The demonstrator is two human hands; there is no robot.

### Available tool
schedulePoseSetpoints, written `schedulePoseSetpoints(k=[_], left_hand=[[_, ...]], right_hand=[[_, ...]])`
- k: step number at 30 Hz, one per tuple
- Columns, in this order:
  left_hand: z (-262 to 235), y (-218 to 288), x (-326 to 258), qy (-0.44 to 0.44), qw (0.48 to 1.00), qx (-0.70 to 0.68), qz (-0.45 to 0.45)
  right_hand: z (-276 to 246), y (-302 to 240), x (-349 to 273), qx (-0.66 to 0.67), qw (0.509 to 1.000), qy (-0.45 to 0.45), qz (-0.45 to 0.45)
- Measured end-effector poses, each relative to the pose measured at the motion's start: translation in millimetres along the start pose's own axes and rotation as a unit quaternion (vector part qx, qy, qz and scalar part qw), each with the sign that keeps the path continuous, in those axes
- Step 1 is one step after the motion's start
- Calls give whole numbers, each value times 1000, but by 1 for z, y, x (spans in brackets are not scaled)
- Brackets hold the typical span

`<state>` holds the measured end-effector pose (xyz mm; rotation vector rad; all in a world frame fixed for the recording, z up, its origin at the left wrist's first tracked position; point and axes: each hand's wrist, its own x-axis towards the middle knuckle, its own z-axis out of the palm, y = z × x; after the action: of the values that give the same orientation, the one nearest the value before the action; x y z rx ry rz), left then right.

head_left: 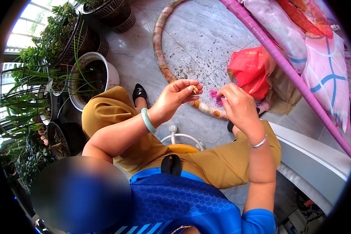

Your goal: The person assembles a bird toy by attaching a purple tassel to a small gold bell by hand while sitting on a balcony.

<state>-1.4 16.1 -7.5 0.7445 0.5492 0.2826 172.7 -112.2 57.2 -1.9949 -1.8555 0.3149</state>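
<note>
My left hand (178, 96), with a pale green bangle at the wrist, is raised over the floor in the middle. Its thumb and fingers pinch a small, knobbly, yellowish piece (194, 89); its kind is too small to make out. To the right is my right hand (238, 106), a silver bangle on its wrist. The fingers are bent together beside a magenta fringed tuft (215, 96), which shows at their tips. The tuft seems to be held, though the fingers partly hide it. A gap separates the two hands.
Below the hands a wrapped hoop (158, 43) lies on grey tiles with scattered dark bits. A red bag (250, 66) stands right of it. A pink wrapped pole (284, 64) slants past pale checked cloth (325, 74). Potted plants and a white tub (112, 74) line the left.
</note>
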Motion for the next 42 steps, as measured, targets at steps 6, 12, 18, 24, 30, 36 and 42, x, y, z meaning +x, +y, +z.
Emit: schedulePoseSetpoints(k=[6,12,18,24,30,36,42], left_hand=[[4,2,-1,10,998,-26,-49],[6,1,1,24,995,-13,-93],[7,2,2,33,993,-1,-110],[5,-11,14,11,991,-49,-126],[43,25,20,27,998,-12,-50],[137,154,94,-164,960,8,226],[205,251,160,-87,939,104,317]], right_hand=[[-7,-4,4,42,999,12,30],[-11,-14,13,138,983,109,48],[-3,-3,0,72,995,-4,72],[-2,4,-22,33,995,27,86],[10,1,-36,-11,999,-19,35],[3,-6,-33,11,1000,-7,-6],[5,-17,-37,-2,1000,8,-21]])
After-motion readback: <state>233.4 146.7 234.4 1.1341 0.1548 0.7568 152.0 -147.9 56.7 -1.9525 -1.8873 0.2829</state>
